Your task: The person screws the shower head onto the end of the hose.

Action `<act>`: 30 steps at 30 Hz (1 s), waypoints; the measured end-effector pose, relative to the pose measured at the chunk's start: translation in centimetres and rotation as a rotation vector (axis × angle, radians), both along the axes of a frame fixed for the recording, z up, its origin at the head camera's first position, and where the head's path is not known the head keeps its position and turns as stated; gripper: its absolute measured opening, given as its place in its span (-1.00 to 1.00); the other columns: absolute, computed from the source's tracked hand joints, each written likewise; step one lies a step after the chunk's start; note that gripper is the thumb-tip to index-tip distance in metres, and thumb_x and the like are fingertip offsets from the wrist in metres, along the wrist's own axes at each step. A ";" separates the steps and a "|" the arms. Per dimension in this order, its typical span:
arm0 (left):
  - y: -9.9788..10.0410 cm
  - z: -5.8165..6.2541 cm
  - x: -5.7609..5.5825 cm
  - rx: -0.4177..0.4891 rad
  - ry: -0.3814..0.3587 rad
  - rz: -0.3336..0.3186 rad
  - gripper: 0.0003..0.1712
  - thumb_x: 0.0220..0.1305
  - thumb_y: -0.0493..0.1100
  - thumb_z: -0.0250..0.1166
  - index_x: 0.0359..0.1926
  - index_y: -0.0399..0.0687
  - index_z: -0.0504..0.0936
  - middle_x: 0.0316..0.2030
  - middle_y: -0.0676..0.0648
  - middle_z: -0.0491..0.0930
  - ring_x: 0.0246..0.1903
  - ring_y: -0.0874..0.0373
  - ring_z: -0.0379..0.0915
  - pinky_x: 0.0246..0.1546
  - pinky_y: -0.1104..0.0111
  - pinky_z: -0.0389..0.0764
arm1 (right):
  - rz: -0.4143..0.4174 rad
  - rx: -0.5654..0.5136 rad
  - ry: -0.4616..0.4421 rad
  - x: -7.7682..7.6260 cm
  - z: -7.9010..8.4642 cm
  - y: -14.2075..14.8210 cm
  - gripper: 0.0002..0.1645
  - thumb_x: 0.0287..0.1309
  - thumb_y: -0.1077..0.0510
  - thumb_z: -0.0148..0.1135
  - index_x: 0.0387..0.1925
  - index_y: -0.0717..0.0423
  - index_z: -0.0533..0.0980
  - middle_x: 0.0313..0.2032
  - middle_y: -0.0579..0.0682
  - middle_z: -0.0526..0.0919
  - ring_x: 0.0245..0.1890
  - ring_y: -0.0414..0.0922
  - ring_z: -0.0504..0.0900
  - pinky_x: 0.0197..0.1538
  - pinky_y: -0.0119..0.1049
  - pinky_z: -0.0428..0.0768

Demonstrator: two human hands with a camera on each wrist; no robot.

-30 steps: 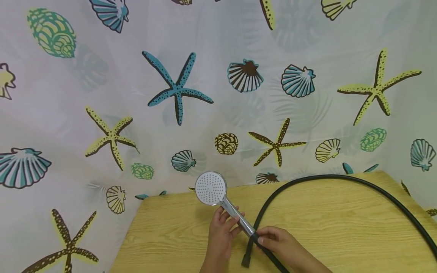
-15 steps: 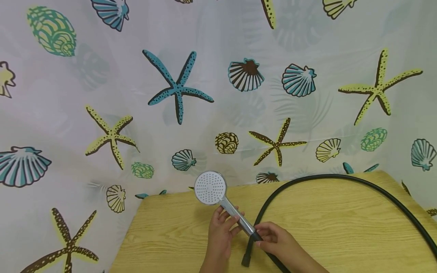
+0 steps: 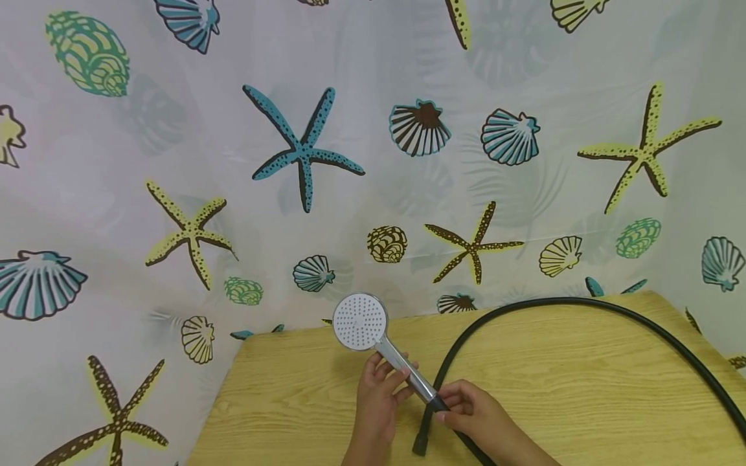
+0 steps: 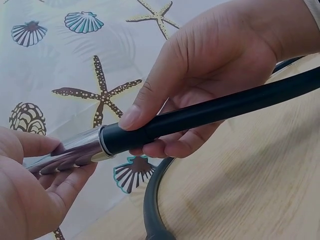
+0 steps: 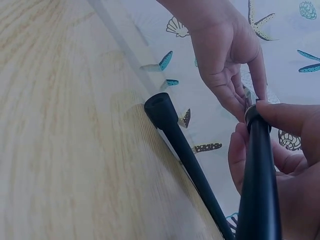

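Observation:
A shower head [image 3: 359, 321] with a round white nozzle face and a chrome handle is held tilted above the table, its face toward the upper left. My left hand [image 3: 375, 404] grips the chrome handle between thumb and fingers. At the handle's lower end my right hand [image 3: 474, 414] pinches the black hose [image 4: 215, 107], thumb on one side and fingers on the other. Hose and handle meet at a chrome rim [image 4: 106, 142] in the left wrist view, with no visible gap. The hose's other end [image 5: 161, 107], a wider black connector, shows its hollow opening.
The hose loops in a wide arc [image 3: 559, 301] across the right of the wooden table [image 3: 280, 388]. Behind the table and along both sides hangs a white curtain [image 3: 361, 58] printed with starfish and shells.
My right thumb and fingers have shifted slightly on the hose near the joint. The left hand and shower head stay almost still.

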State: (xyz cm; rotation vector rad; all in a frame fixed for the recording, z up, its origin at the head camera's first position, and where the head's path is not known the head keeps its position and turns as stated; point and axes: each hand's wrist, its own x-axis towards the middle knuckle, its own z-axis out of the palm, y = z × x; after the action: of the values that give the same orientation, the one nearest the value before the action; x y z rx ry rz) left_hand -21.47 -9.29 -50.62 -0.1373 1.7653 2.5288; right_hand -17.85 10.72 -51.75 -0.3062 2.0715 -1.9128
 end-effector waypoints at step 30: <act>-0.1 0.1 0.0 0.009 -0.009 0.010 -0.23 0.28 -0.35 0.33 0.46 -0.14 0.22 0.14 -0.12 0.59 0.08 -0.04 0.67 0.02 0.19 0.76 | 0.043 -0.037 0.023 -0.1 -0.4 0.1 -0.52 0.37 0.15 0.24 0.18 0.38 0.44 0.00 0.24 0.63 -0.04 0.02 0.69 -0.04 -0.35 0.73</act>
State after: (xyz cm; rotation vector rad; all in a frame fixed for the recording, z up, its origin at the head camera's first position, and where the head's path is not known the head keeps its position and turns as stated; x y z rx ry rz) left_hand -21.49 -9.37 -50.51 -0.1565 1.7540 2.5386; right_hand -17.95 10.83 -52.11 -0.3796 2.0294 -1.9329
